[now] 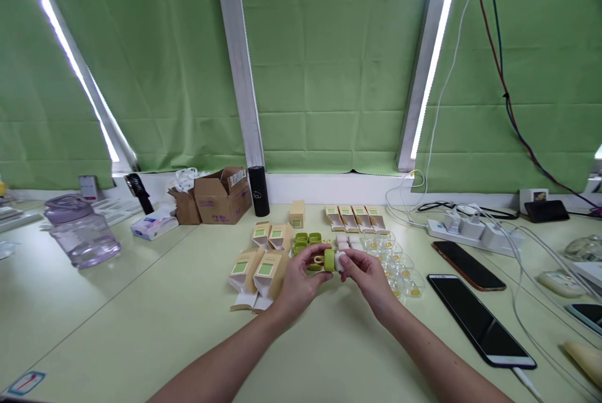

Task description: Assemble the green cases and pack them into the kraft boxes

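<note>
My left hand (301, 277) is closed on a small green cap-like piece (328, 259) with a tan loop at its left end. My right hand (369, 277) pinches a white piece (339, 261) that meets the green one end to end; I cannot tell whether they are joined. Behind my hands lie several green square pieces (308, 239) and several pale pink-white pieces (348, 241). Clear plastic pieces with yellow centres (392, 265) are spread beyond my right hand. Open tan cartons with green labels (263, 268) stand to the left of my left hand.
More tan cartons (356, 218) line up at the back, near a black cylinder (258, 191) and a brown cardboard box (223, 196). Two phones (480, 318), a power strip (475, 234) and loose white cables lie right. A purple bottle (81, 230) stands left.
</note>
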Tool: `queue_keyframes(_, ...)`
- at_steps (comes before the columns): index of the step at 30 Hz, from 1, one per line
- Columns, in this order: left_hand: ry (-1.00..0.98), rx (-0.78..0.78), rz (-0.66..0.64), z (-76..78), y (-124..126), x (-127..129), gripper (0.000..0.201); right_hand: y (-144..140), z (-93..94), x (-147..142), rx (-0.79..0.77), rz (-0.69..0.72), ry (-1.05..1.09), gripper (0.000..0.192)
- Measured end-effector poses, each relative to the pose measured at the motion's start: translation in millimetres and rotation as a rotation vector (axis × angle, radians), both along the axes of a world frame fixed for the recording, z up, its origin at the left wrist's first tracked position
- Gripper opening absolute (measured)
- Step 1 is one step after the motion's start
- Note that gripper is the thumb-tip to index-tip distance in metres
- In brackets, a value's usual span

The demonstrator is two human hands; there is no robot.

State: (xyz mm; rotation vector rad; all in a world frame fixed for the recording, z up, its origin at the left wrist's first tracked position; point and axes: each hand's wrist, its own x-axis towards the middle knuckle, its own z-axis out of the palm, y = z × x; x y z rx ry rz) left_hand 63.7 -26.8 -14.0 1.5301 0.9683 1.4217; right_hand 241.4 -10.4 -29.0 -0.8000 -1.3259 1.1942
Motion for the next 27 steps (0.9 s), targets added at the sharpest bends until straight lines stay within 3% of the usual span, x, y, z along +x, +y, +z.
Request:
queue_keyframes(16, 0.084, 0.048, 0.041, -6.1, -2, 0, 0.047, -4, 2.8, -2, -0.009, -0.017, -0.026, 0.056)
queue_keyframes(27, 0.205, 0.168, 0.098, -18.0, -1, -1, 0.046, -4, 1.6, -7, -0.085, -0.010, 0.045, 0.060)
